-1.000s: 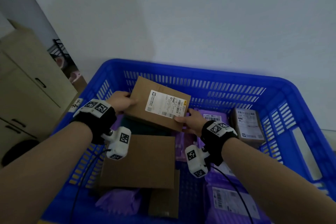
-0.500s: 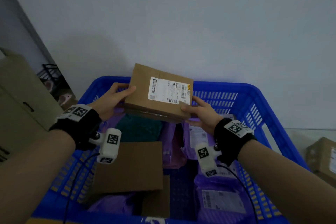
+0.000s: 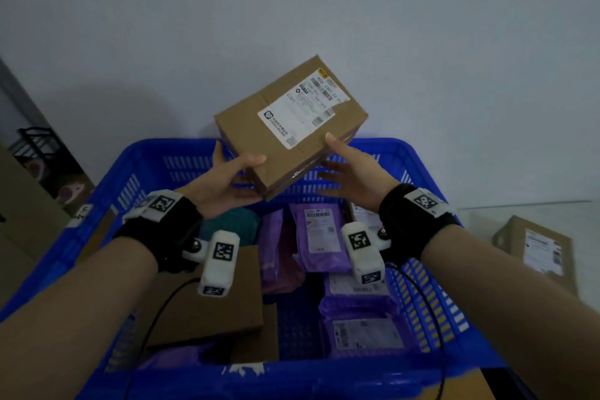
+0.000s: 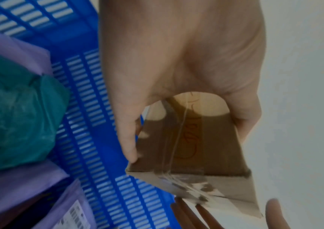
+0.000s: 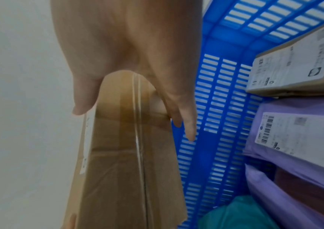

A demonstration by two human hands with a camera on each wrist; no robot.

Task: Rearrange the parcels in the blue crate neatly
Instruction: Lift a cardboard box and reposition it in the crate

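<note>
I hold a brown cardboard box (image 3: 292,127) with a white shipping label in the air above the far rim of the blue crate (image 3: 181,148). It is turned so one corner points toward me. My left hand (image 3: 240,175) grips the near left corner, thumb on top and fingers underneath. At the right edge my right hand (image 3: 341,159) holds it with its thumb on the label side and its fingers below. The left wrist view shows the left hand (image 4: 176,62) round the taped box (image 4: 192,147). In the right wrist view the right hand (image 5: 127,46) clasps the box (image 5: 121,155).
Inside the crate lie several purple mailer bags (image 3: 319,237), a teal bag (image 3: 233,224), a flat cardboard parcel (image 3: 207,305) and a small labelled box (image 5: 294,62) in the far right corner. Another labelled carton (image 3: 539,250) sits outside on the right. A wall stands close behind.
Both hands have lifted the box out of the crate to above its far rim. It has been turned, so the label now runs diagonally.
</note>
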